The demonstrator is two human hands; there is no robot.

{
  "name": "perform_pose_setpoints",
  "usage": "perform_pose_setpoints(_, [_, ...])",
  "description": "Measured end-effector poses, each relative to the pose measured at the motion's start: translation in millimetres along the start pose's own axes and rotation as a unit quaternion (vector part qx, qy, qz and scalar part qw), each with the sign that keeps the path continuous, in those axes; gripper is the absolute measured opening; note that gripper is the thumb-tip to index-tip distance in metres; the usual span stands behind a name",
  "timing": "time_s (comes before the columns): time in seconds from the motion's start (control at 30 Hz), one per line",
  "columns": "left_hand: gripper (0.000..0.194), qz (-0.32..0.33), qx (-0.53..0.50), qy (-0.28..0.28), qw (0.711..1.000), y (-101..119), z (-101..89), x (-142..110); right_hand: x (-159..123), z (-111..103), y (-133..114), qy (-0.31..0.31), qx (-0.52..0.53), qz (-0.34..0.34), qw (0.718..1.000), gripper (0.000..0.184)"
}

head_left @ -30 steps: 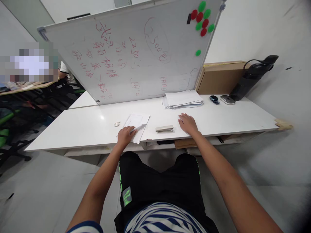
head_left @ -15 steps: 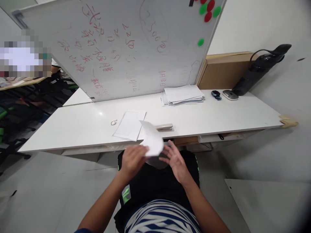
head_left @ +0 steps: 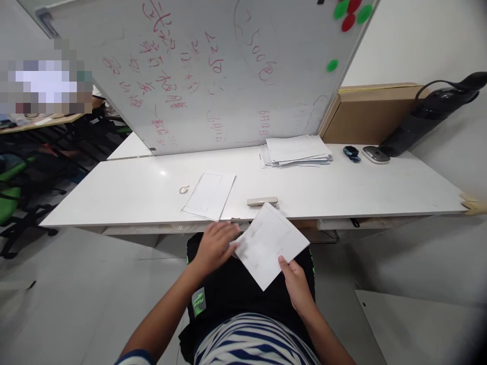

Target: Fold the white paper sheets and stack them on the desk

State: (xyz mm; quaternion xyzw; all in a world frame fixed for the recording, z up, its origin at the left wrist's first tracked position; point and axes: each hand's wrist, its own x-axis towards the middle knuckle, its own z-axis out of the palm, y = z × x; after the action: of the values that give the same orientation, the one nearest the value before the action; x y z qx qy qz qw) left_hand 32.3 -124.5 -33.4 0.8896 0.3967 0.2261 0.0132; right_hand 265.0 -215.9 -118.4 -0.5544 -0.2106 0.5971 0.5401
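Note:
A white sheet of paper (head_left: 268, 243) with faint printed lines is held above my lap, in front of the table edge. My right hand (head_left: 296, 284) pinches its lower right edge, thumb on top. At the sheet's left corner is my left hand (head_left: 216, 247), fingers stretched out and apart; whether its thumb touches the paper I cannot tell. A beige stapler (head_left: 262, 201) lies on the table just beyond the sheet. Left of it, a few flat papers (head_left: 211, 195) lie near the front edge, with a small pale ring-like item (head_left: 183, 190) beside them.
A whiteboard (head_left: 228, 101) with red writing and magnets stands on the white table (head_left: 133, 195). Toward the back are a paper stack (head_left: 299, 150), a watch (head_left: 350, 152), a mouse (head_left: 376, 154), a cardboard box (head_left: 369, 114) and a black bottle (head_left: 426, 116). Green chairs (head_left: 11, 197) stand at left.
The sheet has turned from a curled, edge-up position to lying flatter and further right. My right hand has closed on it, while my left hand's fingers have opened. The view has shifted slightly.

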Motion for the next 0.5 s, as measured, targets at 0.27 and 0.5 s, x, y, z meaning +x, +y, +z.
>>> perform_pose_setpoints(0.27, [0.049, -0.269, 0.006, -0.043, 0.962, -90.8, -2.7, 17.6, -3.9, -9.1, 12.6, 0.034, 0.035, -0.002, 0.999, 0.054])
perform_pose_setpoints(0.5, [0.046, -0.298, -0.028, -0.057, 0.953, -97.1, 8.4, 12.1, -7.8, -3.1, 16.6, 0.014, 0.028, 0.011, 0.999, 0.054])
